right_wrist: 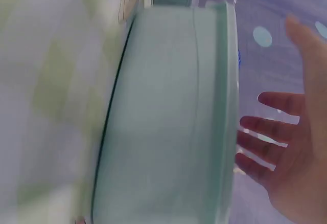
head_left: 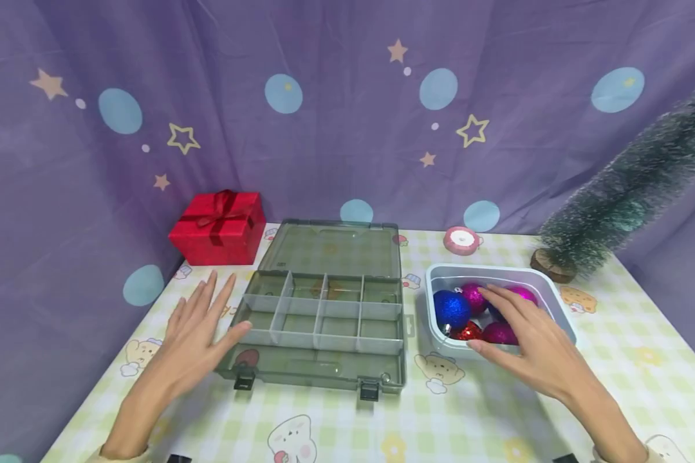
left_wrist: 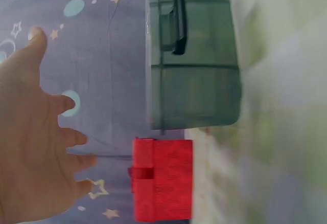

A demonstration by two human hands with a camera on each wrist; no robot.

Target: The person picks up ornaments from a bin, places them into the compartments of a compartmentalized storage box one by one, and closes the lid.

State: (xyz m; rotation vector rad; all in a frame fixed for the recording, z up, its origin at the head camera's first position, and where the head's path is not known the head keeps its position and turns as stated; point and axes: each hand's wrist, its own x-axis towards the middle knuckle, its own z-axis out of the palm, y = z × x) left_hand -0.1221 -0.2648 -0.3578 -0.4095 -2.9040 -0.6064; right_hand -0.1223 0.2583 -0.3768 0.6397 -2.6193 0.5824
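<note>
My left hand (head_left: 194,341), fingers spread and straight, hovers at the left side of a translucent grey-green compartment box (head_left: 295,368). The box lies with its lid (head_left: 330,247) folded back and its two black latches undone. Over a light blue plastic tub (head_left: 486,266) hangs my right hand (head_left: 529,341), fingers extended and thumb apart. Inside the tub are several glitter baubles: a blue bauble (head_left: 452,310), a red bauble (head_left: 469,332) and magenta ones (head_left: 473,297). The right wrist view shows that hand (right_wrist: 296,147) above the tub's rim, holding nothing. Part of the tub's contents is hidden behind it.
A red gift box (head_left: 220,228) with a dark red ribbon stands at the back left. A pink ribbon roll (head_left: 461,240) lies behind the tub. At the right, a small frosted tree (head_left: 620,199) on a wooden base leans outward. A purple curtain (head_left: 347,154) backs the table.
</note>
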